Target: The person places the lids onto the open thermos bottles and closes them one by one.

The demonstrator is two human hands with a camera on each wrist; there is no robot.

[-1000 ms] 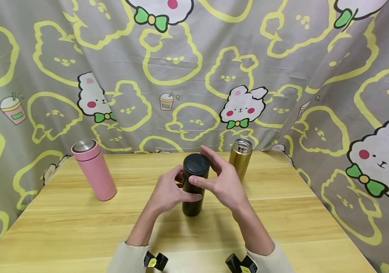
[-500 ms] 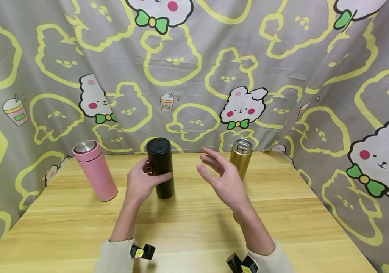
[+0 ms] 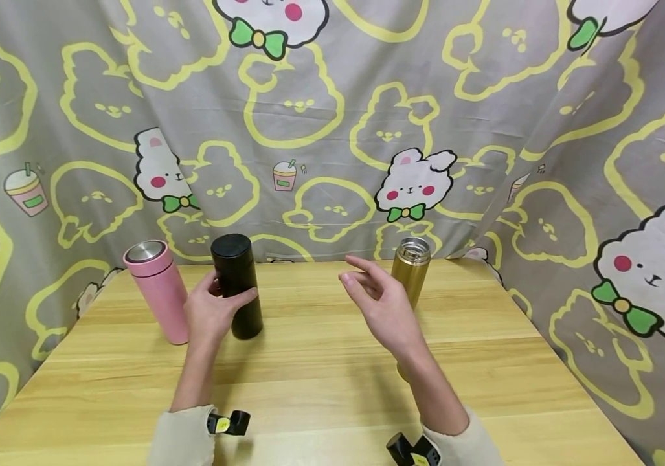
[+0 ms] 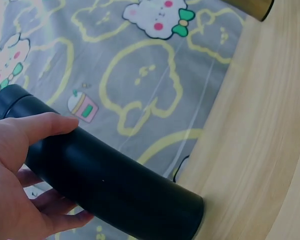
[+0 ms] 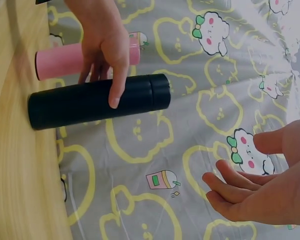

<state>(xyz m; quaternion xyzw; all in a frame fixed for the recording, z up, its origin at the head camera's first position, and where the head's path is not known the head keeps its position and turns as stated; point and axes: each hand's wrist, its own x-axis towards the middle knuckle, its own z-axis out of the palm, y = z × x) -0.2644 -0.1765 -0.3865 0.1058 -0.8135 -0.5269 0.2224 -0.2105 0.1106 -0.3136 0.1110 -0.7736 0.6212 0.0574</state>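
Observation:
My left hand (image 3: 210,309) grips a black thermos flask (image 3: 240,285) around its middle, thumb across the near side. The flask is upright with its lid (image 4: 10,100) on. Just left of it stands a pink thermos flask (image 3: 160,291) with a steel-topped lid, partly covered by my left hand. My right hand (image 3: 381,307) is raised with fingers loosely bent and nothing in them. Behind that hand stands a gold thermos flask (image 3: 412,272), its lid off and threaded steel mouth showing.
A small round gold piece (image 3: 403,372) lies on the wooden table (image 3: 320,401), mostly hidden behind my right forearm. A grey patterned curtain (image 3: 320,220) hangs along the table's back and sides.
The black flask has moved left with my left hand, from the middle to beside the pink flask. My right hand has come off it and stayed near the gold flask.

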